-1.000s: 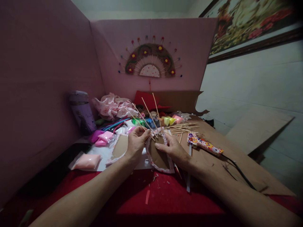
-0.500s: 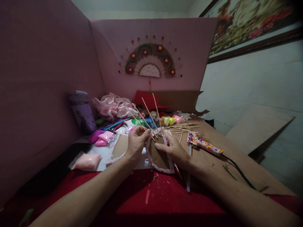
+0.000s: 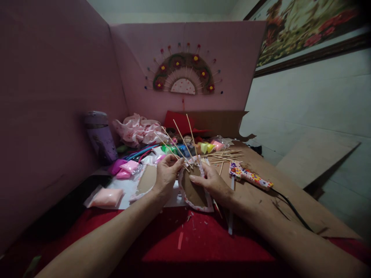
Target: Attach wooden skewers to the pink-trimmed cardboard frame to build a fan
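Note:
A brown cardboard half-disc [image 3: 193, 191] with a white-pink trimmed edge stands tilted on the red cloth [image 3: 185, 239]. Several thin wooden sticks [image 3: 182, 138] fan up from its top edge. My left hand [image 3: 166, 175] pinches the sticks at the disc's upper left corner. My right hand [image 3: 211, 179] grips the disc's upper right edge, thumb pressed on the cardboard face. A second cardboard piece [image 3: 146, 179] lies flat just left of my left hand.
A patterned glue gun [image 3: 251, 177] with a black cord lies right on the brown board [image 3: 290, 200]. Loose sticks [image 3: 224, 155], coloured clay packets [image 3: 129, 166], a purple tumbler [image 3: 100, 137] and crumpled cloth [image 3: 139, 129] crowd the back. A pink partition with a fan decoration [image 3: 184, 73] stands behind.

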### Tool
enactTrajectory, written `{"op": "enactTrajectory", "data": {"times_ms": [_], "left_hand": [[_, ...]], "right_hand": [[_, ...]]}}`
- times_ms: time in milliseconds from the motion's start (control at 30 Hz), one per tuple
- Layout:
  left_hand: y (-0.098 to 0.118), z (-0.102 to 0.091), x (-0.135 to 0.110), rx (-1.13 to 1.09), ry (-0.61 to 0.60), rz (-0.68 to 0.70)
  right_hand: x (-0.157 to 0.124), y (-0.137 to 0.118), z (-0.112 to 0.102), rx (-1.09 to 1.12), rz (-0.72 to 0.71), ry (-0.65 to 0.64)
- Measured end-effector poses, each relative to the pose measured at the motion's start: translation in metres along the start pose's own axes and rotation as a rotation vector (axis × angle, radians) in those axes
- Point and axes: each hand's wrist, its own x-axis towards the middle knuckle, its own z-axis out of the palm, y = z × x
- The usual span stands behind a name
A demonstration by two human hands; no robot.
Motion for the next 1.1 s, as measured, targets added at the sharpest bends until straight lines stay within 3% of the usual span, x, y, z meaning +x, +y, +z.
{"op": "enactTrajectory", "data": {"times_ms": [1100], "left_hand": [[0.0003,0.0005,-0.0001,-0.011,0.002,0.005]], "right_hand": [[-0.0016,-0.0069,0.0014,-0.020,0.017,0.014]]}}
